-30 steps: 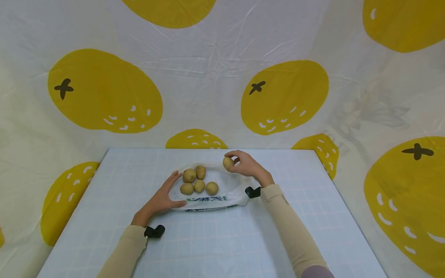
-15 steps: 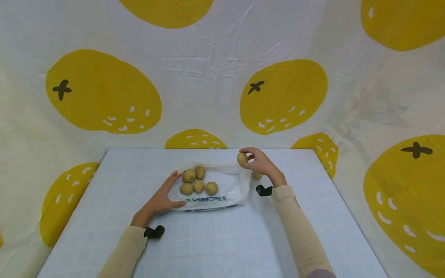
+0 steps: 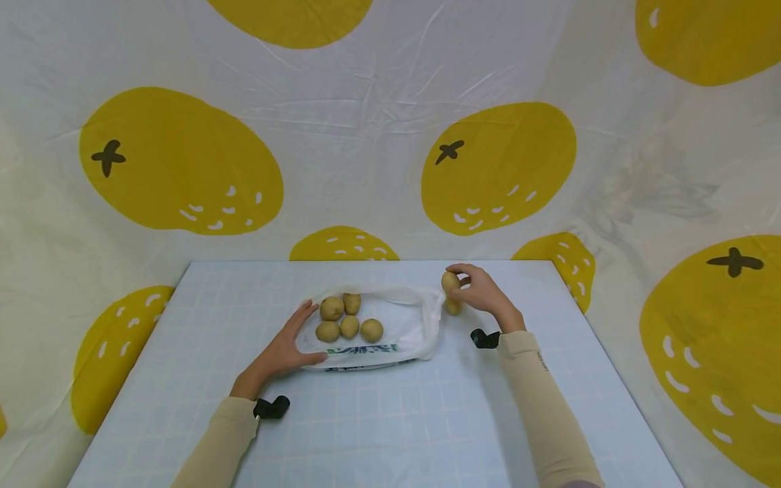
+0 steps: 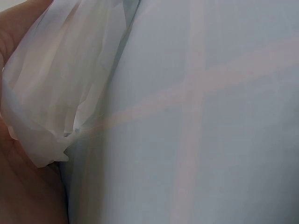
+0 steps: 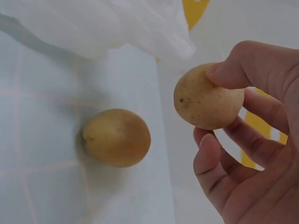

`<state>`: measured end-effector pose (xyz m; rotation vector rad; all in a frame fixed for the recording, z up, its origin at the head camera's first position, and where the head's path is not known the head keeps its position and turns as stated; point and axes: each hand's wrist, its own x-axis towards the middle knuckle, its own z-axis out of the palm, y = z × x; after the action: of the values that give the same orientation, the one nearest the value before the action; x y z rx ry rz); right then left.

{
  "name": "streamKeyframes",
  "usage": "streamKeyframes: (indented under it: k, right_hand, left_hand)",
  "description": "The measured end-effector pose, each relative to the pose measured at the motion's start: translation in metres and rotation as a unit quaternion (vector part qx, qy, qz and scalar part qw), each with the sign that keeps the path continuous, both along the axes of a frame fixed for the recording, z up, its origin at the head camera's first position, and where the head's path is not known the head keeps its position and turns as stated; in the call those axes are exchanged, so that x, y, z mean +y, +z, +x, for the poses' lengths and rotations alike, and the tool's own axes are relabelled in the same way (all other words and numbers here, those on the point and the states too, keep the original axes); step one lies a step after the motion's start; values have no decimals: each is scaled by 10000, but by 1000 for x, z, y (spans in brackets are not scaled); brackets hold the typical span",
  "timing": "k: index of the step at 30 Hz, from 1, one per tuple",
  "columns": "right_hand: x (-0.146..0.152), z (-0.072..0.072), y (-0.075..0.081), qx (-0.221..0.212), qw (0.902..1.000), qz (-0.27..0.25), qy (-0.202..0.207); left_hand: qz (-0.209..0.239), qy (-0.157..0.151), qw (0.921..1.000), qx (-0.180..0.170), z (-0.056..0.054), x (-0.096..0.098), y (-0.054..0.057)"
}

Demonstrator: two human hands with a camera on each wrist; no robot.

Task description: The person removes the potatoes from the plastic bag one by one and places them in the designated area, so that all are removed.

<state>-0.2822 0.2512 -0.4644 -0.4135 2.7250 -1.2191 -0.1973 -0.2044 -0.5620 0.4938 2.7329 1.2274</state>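
Note:
A white plastic bag [image 3: 407, 318] with a blue and green print lies with its mouth held wide, and several potatoes [image 3: 371, 330] rest in its left and middle part. My left hand [image 3: 285, 347] is spread against the bag's left end, thumb along the front edge and fingers at the back; in the left wrist view, bag film [image 4: 51, 88] lies against the palm. To the right of the bag, my right hand [image 3: 487, 296] pinches a potato [image 5: 203, 99] between thumb and fingers. Another potato [image 5: 119, 137] lies on the table close beneath it.
The bag sits on a table [image 3: 390, 420] with a pale blue checked cover. Behind the table's far edge hangs a white curtain [image 3: 360, 163] printed with big yellow fruit.
My right hand has carried its potato from above the bag's back right rim out to the right and down, beside the potato on the table. My left hand has stayed in place.

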Motion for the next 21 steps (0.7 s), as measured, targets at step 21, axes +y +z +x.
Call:
streamKeyframes:
  k: [21]
  right_hand:
    - [40,3,-24,-340,9985,264,-343]
  left_hand:
    - [-23,-15,10000,7,0,-1,2]
